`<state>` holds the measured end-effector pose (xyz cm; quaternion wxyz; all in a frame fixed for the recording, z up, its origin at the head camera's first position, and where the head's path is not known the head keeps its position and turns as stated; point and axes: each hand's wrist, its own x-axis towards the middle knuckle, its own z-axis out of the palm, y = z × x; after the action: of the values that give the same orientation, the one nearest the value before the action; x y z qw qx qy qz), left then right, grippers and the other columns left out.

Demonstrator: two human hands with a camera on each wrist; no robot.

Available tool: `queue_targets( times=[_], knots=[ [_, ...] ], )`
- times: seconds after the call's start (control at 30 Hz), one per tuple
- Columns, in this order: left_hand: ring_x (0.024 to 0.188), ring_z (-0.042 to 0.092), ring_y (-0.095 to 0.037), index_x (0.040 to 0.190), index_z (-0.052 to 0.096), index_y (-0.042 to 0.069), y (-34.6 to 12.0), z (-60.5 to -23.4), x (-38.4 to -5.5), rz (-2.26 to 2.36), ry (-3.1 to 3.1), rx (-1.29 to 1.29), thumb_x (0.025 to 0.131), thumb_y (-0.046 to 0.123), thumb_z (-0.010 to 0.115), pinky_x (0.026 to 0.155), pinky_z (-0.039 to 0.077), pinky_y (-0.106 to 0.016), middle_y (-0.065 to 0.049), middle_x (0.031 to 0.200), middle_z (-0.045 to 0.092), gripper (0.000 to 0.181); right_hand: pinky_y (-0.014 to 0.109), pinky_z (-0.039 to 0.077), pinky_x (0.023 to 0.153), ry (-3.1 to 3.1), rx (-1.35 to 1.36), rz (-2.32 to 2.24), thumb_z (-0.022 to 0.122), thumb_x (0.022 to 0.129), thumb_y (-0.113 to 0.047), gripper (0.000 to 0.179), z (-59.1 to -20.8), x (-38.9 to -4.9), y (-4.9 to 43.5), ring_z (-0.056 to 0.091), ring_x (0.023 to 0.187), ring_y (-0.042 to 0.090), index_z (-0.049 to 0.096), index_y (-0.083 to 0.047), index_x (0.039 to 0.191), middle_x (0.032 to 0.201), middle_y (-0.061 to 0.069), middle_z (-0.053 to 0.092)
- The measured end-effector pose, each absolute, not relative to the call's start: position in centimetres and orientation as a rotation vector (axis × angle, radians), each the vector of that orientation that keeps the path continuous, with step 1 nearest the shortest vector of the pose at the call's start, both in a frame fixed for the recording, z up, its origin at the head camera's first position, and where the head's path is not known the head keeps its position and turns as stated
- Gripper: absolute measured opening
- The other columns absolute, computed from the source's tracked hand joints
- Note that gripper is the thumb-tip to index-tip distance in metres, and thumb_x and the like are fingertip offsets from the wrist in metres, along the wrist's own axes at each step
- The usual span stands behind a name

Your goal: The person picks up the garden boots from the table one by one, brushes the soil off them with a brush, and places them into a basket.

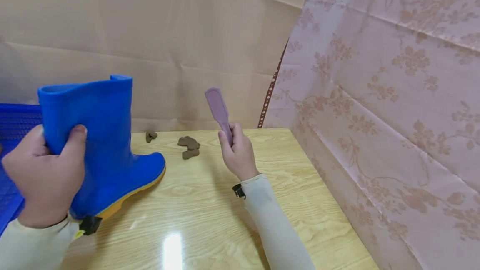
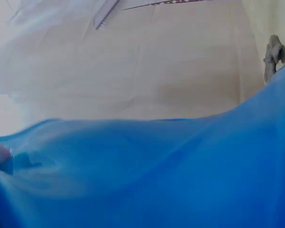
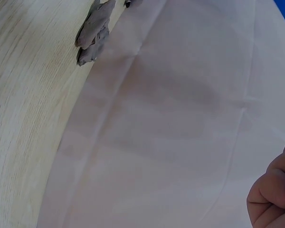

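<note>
A blue rubber boot [image 1: 108, 136] with a yellow sole is held up at the left, its toe pointing right. My left hand [image 1: 50, 174] grips the back of its shaft, thumb pressed on the near side. In the left wrist view the boot [image 2: 147, 175] fills the lower half. My right hand [image 1: 240, 153] holds a flat mauve brush-like tool [image 1: 217, 105] by its handle, head up and apart from the boot. The tool's working face is hard to make out. In the right wrist view only curled fingers [image 3: 273, 190] show.
Several brown clay-like lumps [image 1: 189, 143] lie near the back of the wooden table [image 1: 210, 216]. A blue basket [image 1: 18, 122] stands at the far left, partly behind the left hand. Beige cloth [image 1: 180, 45] hangs behind the table and flowered pink cloth [image 1: 375, 107] at the right.
</note>
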<state>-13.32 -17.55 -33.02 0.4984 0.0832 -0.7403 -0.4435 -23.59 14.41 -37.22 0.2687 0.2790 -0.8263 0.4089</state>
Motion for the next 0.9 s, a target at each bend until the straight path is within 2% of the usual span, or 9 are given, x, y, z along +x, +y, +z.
queue_targets(
  times=[0.1, 0.2, 0.33, 0.4, 0.47, 0.53, 0.6, 0.8, 0.9],
  knots=[
    [0.074, 0.057, 0.017, 0.079, 0.065, -0.012, -17.0, -33.0, -13.1, -1.041, -1.734, 0.188, 0.095, 0.023, 0.071, 0.080, 0.048, -0.006, 0.032, 0.080, 0.056, 0.039, 0.024, 0.033, 0.047, -2.230, 0.750, 1.096, 0.054, 0.107, -0.015, 0.017, -37.1, -23.6, 14.3, 0.040, 0.053, 0.009, 0.054, 0.001, 0.113, 0.069, 0.003, 0.051],
    [0.068, 0.052, 0.018, 0.079, 0.063, -0.009, -16.2, -32.9, -12.8, -1.030, -1.848, 0.182, 0.095, 0.021, 0.069, 0.073, 0.044, -0.003, 0.017, 0.078, 0.063, 0.034, 0.025, 0.033, 0.047, -2.229, 0.746, 1.082, 0.055, 0.107, -0.015, 0.018, -37.2, -23.7, 14.3, 0.040, 0.053, 0.009, 0.055, 0.002, 0.112, 0.069, 0.003, 0.051],
    [0.065, 0.065, -0.012, 0.079, 0.058, 0.003, -15.7, -32.1, -12.0, -1.001, -2.259, 0.164, 0.096, 0.026, 0.068, 0.058, 0.042, -0.015, -0.015, 0.076, 0.068, 0.030, 0.025, 0.033, 0.047, -2.227, 0.745, 1.071, 0.056, 0.107, -0.015, 0.018, -37.1, -23.7, 14.2, 0.040, 0.053, 0.009, 0.055, 0.002, 0.112, 0.068, 0.003, 0.050],
    [0.075, 0.071, -0.033, 0.093, 0.064, 0.004, -15.7, -31.8, -11.6, -1.011, -2.516, 0.098, 0.097, 0.037, 0.068, 0.055, 0.050, -0.030, -0.023, 0.088, 0.072, 0.034, 0.025, 0.033, 0.047, -2.233, 0.748, 1.070, 0.055, 0.107, -0.016, 0.018, -37.1, -23.7, 14.2, 0.040, 0.053, 0.010, 0.055, 0.001, 0.113, 0.068, 0.002, 0.050],
    [0.086, 0.070, -0.047, 0.119, 0.064, 0.002, -15.7, -31.6, -11.6, -1.039, -2.746, -0.016, 0.099, 0.050, 0.065, 0.057, 0.054, -0.049, -0.029, 0.104, 0.072, 0.053, 0.025, 0.033, 0.047, -2.242, 0.749, 1.074, 0.055, 0.107, -0.017, 0.018, -37.1, -23.8, 14.2, 0.040, 0.053, 0.009, 0.055, 0.000, 0.113, 0.068, 0.002, 0.049],
    [0.104, 0.068, -0.053, 0.144, 0.052, 0.001, -15.9, -31.6, -11.8, -1.107, -2.888, -0.128, 0.098, 0.059, 0.062, 0.068, 0.058, -0.058, -0.032, 0.125, 0.067, 0.075, 0.025, 0.033, 0.047, -2.252, 0.747, 1.074, 0.055, 0.108, -0.017, 0.018, -37.2, -23.8, 14.3, 0.040, 0.053, 0.009, 0.055, -0.001, 0.114, 0.068, 0.001, 0.049],
    [0.117, 0.062, -0.054, 0.156, 0.037, 0.000, -16.5, -31.6, -12.3, -1.201, -2.962, -0.220, 0.098, 0.060, 0.062, 0.075, 0.058, -0.061, -0.033, 0.138, 0.058, 0.087, 0.024, 0.032, 0.047, -2.257, 0.743, 1.073, 0.054, 0.108, -0.018, 0.017, -37.3, -23.8, 14.3, 0.040, 0.053, 0.009, 0.054, -0.002, 0.113, 0.069, 0.001, 0.049],
    [0.122, 0.053, -0.060, 0.162, 0.008, -0.004, -20.4, -32.8, -13.3, -1.335, -3.038, -0.331, 0.097, 0.043, 0.073, 0.075, 0.060, -0.057, -0.041, 0.146, 0.042, 0.103, 0.025, 0.033, 0.047, -2.259, 0.737, 1.066, 0.055, 0.108, -0.017, 0.017, -37.4, -23.9, 14.3, 0.040, 0.053, 0.009, 0.055, -0.001, 0.113, 0.069, 0.001, 0.050],
    [0.121, 0.056, -0.057, 0.163, 0.009, -0.002, -22.1, -33.7, -13.5, -1.339, -3.017, -0.451, 0.096, 0.038, 0.075, 0.077, 0.060, -0.057, -0.039, 0.145, 0.046, 0.102, 0.024, 0.033, 0.046, -2.277, 0.732, 1.066, 0.055, 0.108, -0.018, 0.018, -37.5, -23.9, 14.2, 0.041, 0.053, 0.008, 0.055, -0.002, 0.114, 0.069, 0.001, 0.050]
  ],
)
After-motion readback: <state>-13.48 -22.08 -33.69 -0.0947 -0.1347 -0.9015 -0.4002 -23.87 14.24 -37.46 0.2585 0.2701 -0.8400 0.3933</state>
